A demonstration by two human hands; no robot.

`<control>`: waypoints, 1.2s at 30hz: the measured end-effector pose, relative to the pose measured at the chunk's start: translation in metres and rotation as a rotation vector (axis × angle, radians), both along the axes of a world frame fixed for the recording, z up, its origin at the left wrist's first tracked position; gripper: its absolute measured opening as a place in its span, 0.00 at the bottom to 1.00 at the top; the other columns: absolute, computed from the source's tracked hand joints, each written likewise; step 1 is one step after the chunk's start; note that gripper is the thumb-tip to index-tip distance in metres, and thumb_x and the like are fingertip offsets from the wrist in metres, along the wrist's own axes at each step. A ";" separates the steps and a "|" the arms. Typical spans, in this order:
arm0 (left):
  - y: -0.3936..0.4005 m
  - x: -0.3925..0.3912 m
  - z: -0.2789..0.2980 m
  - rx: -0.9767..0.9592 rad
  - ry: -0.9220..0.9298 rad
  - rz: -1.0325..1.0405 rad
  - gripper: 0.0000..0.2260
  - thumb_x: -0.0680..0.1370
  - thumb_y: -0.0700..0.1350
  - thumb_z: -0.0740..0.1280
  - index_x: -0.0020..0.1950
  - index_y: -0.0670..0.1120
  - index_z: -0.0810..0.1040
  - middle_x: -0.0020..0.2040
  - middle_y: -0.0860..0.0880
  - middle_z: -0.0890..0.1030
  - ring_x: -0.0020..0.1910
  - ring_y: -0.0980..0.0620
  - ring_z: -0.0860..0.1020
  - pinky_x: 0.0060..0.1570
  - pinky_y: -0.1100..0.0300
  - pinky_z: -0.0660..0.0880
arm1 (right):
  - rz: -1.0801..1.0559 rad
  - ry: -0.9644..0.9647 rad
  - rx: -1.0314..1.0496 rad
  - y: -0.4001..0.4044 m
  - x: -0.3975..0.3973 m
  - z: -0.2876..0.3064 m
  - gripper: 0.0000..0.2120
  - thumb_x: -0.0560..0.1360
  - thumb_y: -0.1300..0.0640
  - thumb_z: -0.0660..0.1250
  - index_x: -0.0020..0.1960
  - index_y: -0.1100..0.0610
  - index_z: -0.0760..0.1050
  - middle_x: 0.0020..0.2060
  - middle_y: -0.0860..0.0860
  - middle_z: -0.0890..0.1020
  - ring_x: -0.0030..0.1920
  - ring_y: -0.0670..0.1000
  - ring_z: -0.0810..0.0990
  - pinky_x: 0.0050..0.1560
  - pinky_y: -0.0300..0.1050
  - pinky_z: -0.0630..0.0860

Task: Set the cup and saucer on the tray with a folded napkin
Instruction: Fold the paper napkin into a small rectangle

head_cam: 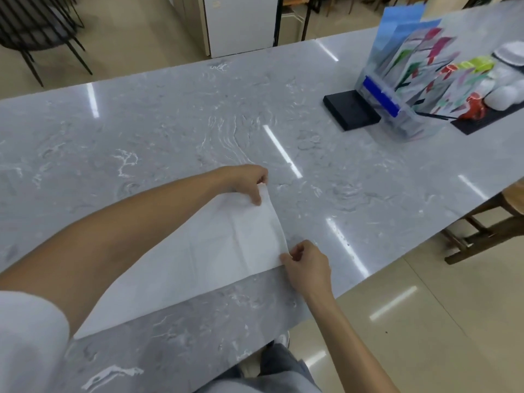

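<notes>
A white napkin (204, 262) lies spread on the grey marbled counter (170, 131), close to the counter's near edge, with fold creases crossing it. Most of it rests flat; its right-hand edge is lifted off the surface and curls upward in a soft ridge.

The left hand (249, 180) holds the far corner of that lifted edge, its fingers (256, 198) pinched shut on the paper, the forearm reaching across the flat part of the napkin. The right hand (307, 265) holds the near corner of the same edge, thumb and fingers closed on the napkin just inside the counter's near edge.

Well apart from the napkin, toward the counter's far right corner, stands a clear plastic holder (397, 109) filled with colourful leaflets. A small black box (351, 109) sits touching or just beside its left side. To the right of the holder lies a dark tray (482, 123) carrying white crockery (502, 92), blurred, so cup and saucer cannot be told apart.

Beyond the counter's far edge a dark chair (37, 32) stands on the tiled floor, and a wooden chair (487, 231) shows past the right edge.
</notes>
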State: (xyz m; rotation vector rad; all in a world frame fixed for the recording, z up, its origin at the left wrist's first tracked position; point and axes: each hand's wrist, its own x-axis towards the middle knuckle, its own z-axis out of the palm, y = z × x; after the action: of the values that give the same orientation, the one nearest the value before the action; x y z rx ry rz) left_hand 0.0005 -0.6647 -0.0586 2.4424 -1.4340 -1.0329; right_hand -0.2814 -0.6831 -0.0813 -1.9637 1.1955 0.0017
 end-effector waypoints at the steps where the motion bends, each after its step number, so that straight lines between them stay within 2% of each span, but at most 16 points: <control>1: 0.000 0.000 0.001 -0.018 0.007 -0.019 0.22 0.65 0.43 0.79 0.55 0.50 0.76 0.49 0.52 0.75 0.52 0.46 0.77 0.55 0.47 0.77 | -0.022 -0.025 0.019 -0.001 0.000 0.001 0.05 0.74 0.54 0.70 0.44 0.52 0.74 0.38 0.47 0.81 0.39 0.50 0.80 0.41 0.49 0.78; 3: 0.001 0.002 0.004 -0.060 -0.003 -0.078 0.21 0.67 0.40 0.77 0.58 0.49 0.79 0.48 0.51 0.75 0.50 0.48 0.75 0.54 0.51 0.76 | -0.064 -0.076 0.079 -0.007 0.001 0.004 0.06 0.73 0.54 0.72 0.47 0.51 0.76 0.41 0.48 0.84 0.41 0.52 0.83 0.46 0.54 0.82; 6: 0.010 0.009 0.015 -0.154 -0.005 -0.095 0.11 0.69 0.40 0.74 0.50 0.49 0.84 0.44 0.52 0.80 0.42 0.55 0.78 0.48 0.52 0.77 | -0.043 -0.078 0.091 -0.025 0.007 0.014 0.11 0.73 0.53 0.73 0.54 0.51 0.80 0.44 0.49 0.86 0.44 0.54 0.86 0.50 0.57 0.84; 8: 0.020 0.020 0.027 -0.222 -0.013 -0.061 0.07 0.71 0.40 0.73 0.47 0.48 0.85 0.39 0.54 0.82 0.37 0.62 0.78 0.42 0.54 0.76 | 0.015 -0.072 0.052 -0.044 0.019 0.025 0.08 0.72 0.54 0.73 0.52 0.52 0.83 0.41 0.49 0.87 0.43 0.55 0.86 0.49 0.57 0.84; 10: 0.034 0.032 0.042 -0.267 -0.068 -0.032 0.05 0.72 0.40 0.72 0.47 0.45 0.85 0.42 0.50 0.85 0.41 0.56 0.81 0.45 0.54 0.77 | 0.093 -0.065 -0.003 -0.063 0.042 0.039 0.03 0.73 0.55 0.73 0.46 0.51 0.85 0.35 0.49 0.86 0.40 0.56 0.86 0.47 0.56 0.84; 12: 0.047 0.046 0.057 -0.297 -0.126 -0.004 0.05 0.73 0.41 0.72 0.47 0.45 0.85 0.44 0.48 0.86 0.45 0.49 0.82 0.48 0.54 0.77 | 0.151 -0.072 -0.067 -0.083 0.072 0.054 0.02 0.74 0.56 0.73 0.43 0.51 0.85 0.31 0.49 0.85 0.35 0.55 0.85 0.44 0.55 0.85; 14: 0.068 0.066 0.073 -0.329 -0.192 0.056 0.05 0.73 0.41 0.73 0.47 0.43 0.86 0.44 0.47 0.86 0.44 0.48 0.82 0.47 0.55 0.77 | 0.202 -0.099 -0.105 -0.093 0.114 0.073 0.03 0.76 0.56 0.73 0.46 0.53 0.85 0.33 0.51 0.85 0.33 0.54 0.85 0.44 0.54 0.86; 18: 0.124 0.110 0.101 -0.382 -0.307 0.230 0.05 0.73 0.43 0.75 0.46 0.43 0.87 0.42 0.45 0.87 0.38 0.51 0.80 0.39 0.60 0.71 | 0.372 -0.181 -0.196 -0.089 0.203 0.112 0.10 0.76 0.59 0.70 0.38 0.49 0.81 0.34 0.53 0.87 0.37 0.54 0.88 0.48 0.51 0.85; 22: 0.180 0.133 0.117 -0.456 -0.401 0.406 0.05 0.74 0.43 0.75 0.46 0.42 0.88 0.42 0.44 0.87 0.40 0.48 0.82 0.43 0.59 0.74 | 0.544 -0.209 -0.361 -0.064 0.270 0.141 0.06 0.78 0.59 0.68 0.48 0.56 0.85 0.40 0.53 0.88 0.42 0.53 0.84 0.40 0.43 0.76; 26: 0.225 0.131 0.128 -0.490 -0.430 0.478 0.06 0.76 0.43 0.73 0.47 0.41 0.88 0.42 0.44 0.88 0.43 0.45 0.84 0.49 0.53 0.80 | 0.680 -0.265 -0.449 -0.039 0.290 0.155 0.08 0.79 0.56 0.69 0.53 0.56 0.85 0.47 0.53 0.87 0.50 0.54 0.83 0.50 0.48 0.80; 28: 0.243 0.120 0.130 -0.517 -0.421 0.482 0.06 0.77 0.42 0.72 0.47 0.41 0.88 0.43 0.46 0.88 0.43 0.48 0.84 0.49 0.62 0.78 | 0.720 -0.308 -0.469 -0.027 0.284 0.155 0.08 0.79 0.55 0.69 0.54 0.55 0.85 0.49 0.53 0.87 0.49 0.53 0.83 0.53 0.52 0.81; 30: 0.259 0.104 0.130 -0.555 -0.411 0.481 0.06 0.77 0.42 0.73 0.48 0.42 0.88 0.44 0.48 0.88 0.43 0.51 0.84 0.43 0.74 0.73 | 0.732 -0.344 -0.503 -0.016 0.268 0.153 0.08 0.79 0.54 0.68 0.54 0.53 0.85 0.48 0.51 0.88 0.48 0.52 0.84 0.51 0.52 0.82; 31: 0.265 0.095 0.130 -0.571 -0.413 0.466 0.05 0.77 0.43 0.73 0.49 0.43 0.88 0.44 0.49 0.88 0.42 0.53 0.83 0.42 0.75 0.73 | 0.728 -0.359 -0.524 -0.012 0.257 0.150 0.08 0.79 0.54 0.68 0.53 0.52 0.85 0.47 0.50 0.88 0.48 0.52 0.85 0.50 0.50 0.82; 32: 0.272 0.084 0.129 -0.582 -0.419 0.441 0.05 0.76 0.43 0.74 0.50 0.44 0.88 0.45 0.50 0.87 0.42 0.54 0.82 0.43 0.74 0.73 | 0.722 -0.378 -0.531 -0.008 0.245 0.147 0.07 0.79 0.53 0.68 0.53 0.51 0.84 0.46 0.49 0.88 0.47 0.51 0.86 0.49 0.50 0.82; 34: 0.283 0.063 0.125 -0.588 -0.436 0.394 0.05 0.76 0.45 0.74 0.50 0.46 0.88 0.44 0.53 0.86 0.40 0.55 0.82 0.45 0.62 0.78 | 0.717 -0.427 -0.513 -0.002 0.219 0.140 0.05 0.79 0.53 0.69 0.50 0.49 0.84 0.43 0.46 0.87 0.45 0.48 0.87 0.47 0.49 0.83; 36: 0.295 0.042 0.119 -0.594 -0.453 0.368 0.05 0.76 0.46 0.74 0.51 0.48 0.88 0.44 0.55 0.86 0.36 0.54 0.81 0.42 0.55 0.80 | 0.733 -0.467 -0.503 0.005 0.194 0.131 0.04 0.79 0.53 0.70 0.49 0.49 0.84 0.41 0.43 0.86 0.43 0.45 0.86 0.46 0.48 0.84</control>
State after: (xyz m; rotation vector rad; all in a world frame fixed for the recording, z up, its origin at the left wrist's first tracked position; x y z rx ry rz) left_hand 0.0428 -0.3692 0.0603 2.4019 -1.0964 0.0370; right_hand -0.0871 -0.6781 0.0496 -2.5480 0.1359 -0.3887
